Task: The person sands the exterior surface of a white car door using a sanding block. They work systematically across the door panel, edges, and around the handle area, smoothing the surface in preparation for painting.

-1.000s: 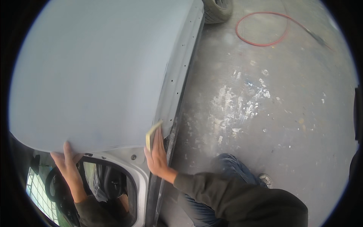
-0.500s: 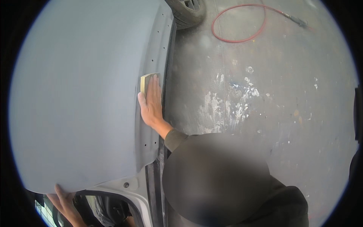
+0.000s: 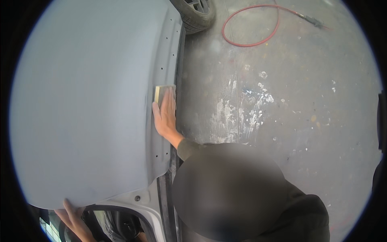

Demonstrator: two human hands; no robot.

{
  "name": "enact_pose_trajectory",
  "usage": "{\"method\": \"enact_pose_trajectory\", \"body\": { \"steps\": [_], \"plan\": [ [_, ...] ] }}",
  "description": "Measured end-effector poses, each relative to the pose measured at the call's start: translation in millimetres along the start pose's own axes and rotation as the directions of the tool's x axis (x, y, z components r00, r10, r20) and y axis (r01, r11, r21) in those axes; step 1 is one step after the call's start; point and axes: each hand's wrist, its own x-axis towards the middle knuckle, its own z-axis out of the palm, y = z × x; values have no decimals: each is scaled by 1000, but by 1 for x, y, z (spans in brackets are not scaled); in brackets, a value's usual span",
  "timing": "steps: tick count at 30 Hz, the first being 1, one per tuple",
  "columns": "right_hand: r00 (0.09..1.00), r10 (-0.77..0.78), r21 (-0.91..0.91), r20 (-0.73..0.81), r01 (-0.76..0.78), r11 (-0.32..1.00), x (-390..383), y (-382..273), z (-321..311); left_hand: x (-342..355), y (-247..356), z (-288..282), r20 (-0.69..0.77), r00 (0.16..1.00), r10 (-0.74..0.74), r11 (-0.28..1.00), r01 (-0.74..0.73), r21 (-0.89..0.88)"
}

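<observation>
The yellow-edged block (image 3: 159,93) sits on the holed strip (image 3: 155,139) along the grey panel's (image 3: 88,105) right side. The right hand (image 3: 164,119) lies flat over it, fingers straight and pressed together, thumb apart at the block's left; the forearm slants in from lower right. The left hand (image 3: 73,221) pinches the panel's near edge, thumb on top, fingers beneath. Strip continues ahead and behind; rightward lies open floor (image 3: 290,80), a tyre (image 3: 198,23) and red hose (image 3: 242,45) well ahead.
</observation>
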Motion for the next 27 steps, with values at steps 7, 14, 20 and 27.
{"method": "enact_pose_trajectory", "body": {
  "steps": [7,14,20,27],
  "plan": [
    [959,174,-77,226,-160,984,-241,-15,13,2,-11,0,65,996,-55,991,62,-116],
    [988,-113,21,109,111,994,-65,-19,13,-2,-4,-21,133,989,-63,983,85,-166],
    [984,-163,25,72,162,986,122,-16,-15,-7,-2,-23,89,996,21,998,-15,-65],
    [983,-172,42,-67,175,984,347,-18,-27,-21,21,-21,15,997,-74,993,72,98]
  ]
}}
